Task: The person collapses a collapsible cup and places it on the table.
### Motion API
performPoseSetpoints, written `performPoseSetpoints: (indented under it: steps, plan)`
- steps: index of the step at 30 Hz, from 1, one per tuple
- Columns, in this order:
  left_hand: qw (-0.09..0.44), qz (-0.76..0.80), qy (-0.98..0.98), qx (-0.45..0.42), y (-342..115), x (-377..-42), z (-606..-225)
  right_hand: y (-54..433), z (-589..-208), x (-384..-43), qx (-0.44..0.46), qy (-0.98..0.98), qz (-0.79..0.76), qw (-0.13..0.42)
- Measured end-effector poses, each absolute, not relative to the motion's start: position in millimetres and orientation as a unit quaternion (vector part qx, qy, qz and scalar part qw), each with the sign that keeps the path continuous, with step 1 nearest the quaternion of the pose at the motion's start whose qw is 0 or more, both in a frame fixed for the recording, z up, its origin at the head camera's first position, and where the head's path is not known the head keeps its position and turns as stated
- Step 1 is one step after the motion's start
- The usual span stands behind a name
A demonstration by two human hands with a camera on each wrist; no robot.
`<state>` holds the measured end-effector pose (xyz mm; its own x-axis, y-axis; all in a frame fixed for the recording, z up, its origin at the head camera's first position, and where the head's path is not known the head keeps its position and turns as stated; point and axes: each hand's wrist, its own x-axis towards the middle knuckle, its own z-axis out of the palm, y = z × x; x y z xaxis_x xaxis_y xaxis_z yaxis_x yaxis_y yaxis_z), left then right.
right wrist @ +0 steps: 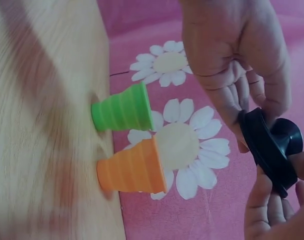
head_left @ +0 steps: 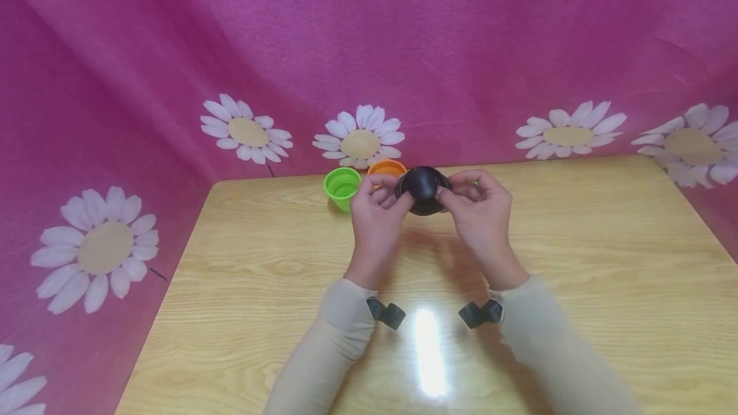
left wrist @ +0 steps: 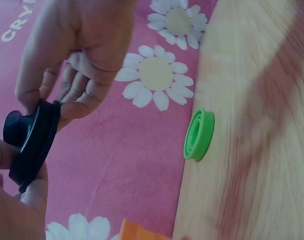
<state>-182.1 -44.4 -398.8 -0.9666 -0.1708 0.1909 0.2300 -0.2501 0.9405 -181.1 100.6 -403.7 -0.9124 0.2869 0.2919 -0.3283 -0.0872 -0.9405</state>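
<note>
Both hands hold a black collapsible cup [head_left: 423,179] up above the table, with its narrow end turned toward me. It looks partly folded: a wide rim with a shorter, narrower part standing out of it. The left hand [head_left: 376,219] grips the cup's left side, thumb on the narrow end and fingers at the rim. On the opposite side the right hand [head_left: 484,219] pinches it the same way. In the left wrist view the cup [left wrist: 37,142] appears side-on between the two hands.
At the table's back edge stand a green ribbed cup [right wrist: 123,110] and an orange ribbed cup [right wrist: 133,169], side by side. A flat, folded green cup [left wrist: 199,135] lies farther right. Behind the wooden table [head_left: 259,287] hangs a pink flowered cloth [head_left: 450,69].
</note>
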Motion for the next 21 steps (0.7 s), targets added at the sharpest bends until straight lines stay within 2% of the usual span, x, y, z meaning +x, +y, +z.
performPoseSetpoints:
  steps: [5,9,14,21]
  plan:
    - [0.165,-0.770,-0.615,-0.050,-42,-180,-400,99,-405,-179,0.040,-0.663,0.700,0.262]
    - [0.187,-0.746,-0.634,-0.080,-40,-180,-403,99,-406,-177,0.050,-0.675,0.679,0.285]
    - [0.200,-0.722,-0.654,-0.108,-45,-180,-407,102,-407,-178,0.094,-0.678,0.676,0.273]
    - [0.180,-0.748,-0.613,-0.177,-53,-180,-404,109,-405,-181,0.183,-0.677,0.667,0.254]
